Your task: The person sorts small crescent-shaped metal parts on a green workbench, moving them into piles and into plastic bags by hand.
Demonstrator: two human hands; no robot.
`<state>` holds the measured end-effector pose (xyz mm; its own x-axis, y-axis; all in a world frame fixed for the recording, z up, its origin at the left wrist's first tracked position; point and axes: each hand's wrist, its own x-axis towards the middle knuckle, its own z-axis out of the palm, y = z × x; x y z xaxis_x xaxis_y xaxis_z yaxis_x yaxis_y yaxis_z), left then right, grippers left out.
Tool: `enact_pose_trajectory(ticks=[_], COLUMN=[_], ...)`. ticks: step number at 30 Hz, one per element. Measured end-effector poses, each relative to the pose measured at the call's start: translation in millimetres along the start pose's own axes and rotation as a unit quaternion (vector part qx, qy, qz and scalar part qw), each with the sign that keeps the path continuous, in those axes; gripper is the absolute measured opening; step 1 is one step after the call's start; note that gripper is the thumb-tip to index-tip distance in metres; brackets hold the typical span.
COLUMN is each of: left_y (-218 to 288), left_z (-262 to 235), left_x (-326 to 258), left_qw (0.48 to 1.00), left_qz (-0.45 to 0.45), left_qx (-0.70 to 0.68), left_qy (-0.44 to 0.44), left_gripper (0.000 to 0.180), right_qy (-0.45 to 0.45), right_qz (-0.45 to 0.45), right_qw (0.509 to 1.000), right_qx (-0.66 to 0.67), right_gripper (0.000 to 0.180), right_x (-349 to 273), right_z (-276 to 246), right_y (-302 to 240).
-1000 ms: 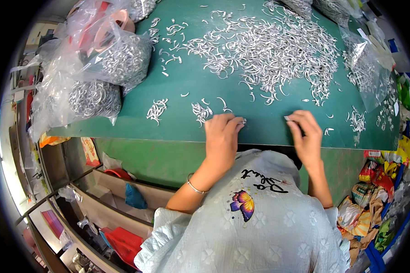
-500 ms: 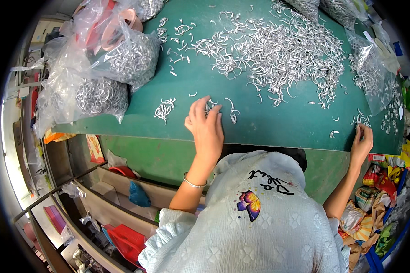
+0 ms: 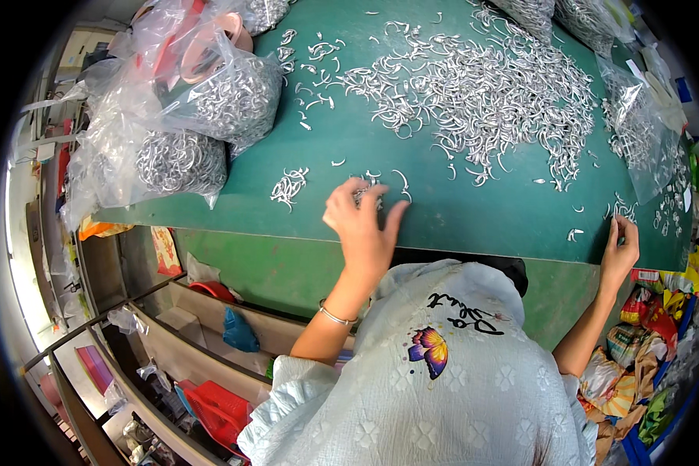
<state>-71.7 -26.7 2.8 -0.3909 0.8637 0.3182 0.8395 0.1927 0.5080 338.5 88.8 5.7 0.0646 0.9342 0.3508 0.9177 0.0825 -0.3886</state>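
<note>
Small curved silvery metal pieces lie scattered over the green tabletop, most of them in one large heap (image 3: 481, 101). My left hand (image 3: 361, 225) rests near the front edge, thumb spread from the fingers, which curl over a small cluster of pieces (image 3: 371, 182) partly hidden by them. One loose curved piece (image 3: 403, 183) lies just right of it, and another small pile (image 3: 289, 186) to its left. At the right, my right hand (image 3: 620, 245) has its fingertips pinched together beside a few pieces (image 3: 620, 206). What sits in that pinch is too small to make out.
Clear plastic bags filled with metal pieces (image 3: 180, 161) crowd the table's left side. Another such bag (image 3: 637, 132) lies at the right. Below the table, left, are wooden shelves with a red plastic basket (image 3: 219, 412); colourful packages (image 3: 637, 334) are piled at the right.
My left thumb has swung away from the fingers, leaving a wider gap. My right hand remains pinched at nearly the same spot. The whole view has shifted slightly.
</note>
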Motion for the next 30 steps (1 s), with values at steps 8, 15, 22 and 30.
enact_pose_trajectory(ticks=[8, 15, 22, 30], left_y=[12.2, 11.8, -51.4, -43.6], left_z=[12.5, 11.6, -37.8, -10.7], left_x=[12.0, 27.4, 19.8, 31.6], left_qw=[0.999, 1.000, 0.987, 0.990], left_qz=[-0.007, -0.006, -0.105, -0.018], left_qx=[0.025, 0.006, 0.110, 0.136], left_qy=[-0.030, -0.023, 0.051, 0.043], left_gripper=[0.025, 0.019, 0.018, 0.027], right_qy=[0.002, 0.015, 0.013, 0.073], right_qz=[0.015, 0.015, 0.037, -0.010], right_qw=[1.000, 0.999, 0.999, 0.995], right_qx=[0.019, 0.025, 0.006, -0.069], right_gripper=[0.010, 0.013, 0.017, 0.014], right_x=[-1.7, -0.7, -6.8, -1.1], right_z=[-0.8, 1.8, 0.4, -6.6], right_y=[16.0, 30.9, 44.9, 51.8])
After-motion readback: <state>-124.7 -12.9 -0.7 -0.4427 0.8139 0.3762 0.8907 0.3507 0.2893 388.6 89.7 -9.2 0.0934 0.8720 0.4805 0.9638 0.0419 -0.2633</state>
